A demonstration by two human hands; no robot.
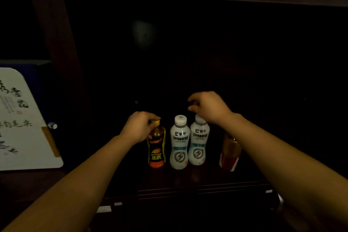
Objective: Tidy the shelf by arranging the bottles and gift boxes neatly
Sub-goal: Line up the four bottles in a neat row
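On a dark wooden shelf, four bottles stand upright in a row close to the front edge. The left hand is closed around the neck of the energy drink bottle, just below its yellow cap, at the left end of the row. Beside it stand the first white bottle and the second white bottle, nearly touching each other. The right hand hovers above the cap of the second white bottle with its fingers loosely curled; it seems to grip nothing, though the dim light makes contact with the cap hard to judge. Under the right forearm, toward the right end of the row and a little apart from the others, stands a red-labelled bottle, partly hidden. A white gift box with brush lettering sits in the neighbouring compartment at the far left, beyond a wooden upright. The step in hand appears to be lining up the bottles, with the energy drink being set snug against the row. The next move likely calls for the right hand to come down on a bottle, perhaps the red-labelled one, and slide it in to close the gap, keeping it upright and level with the front edge.
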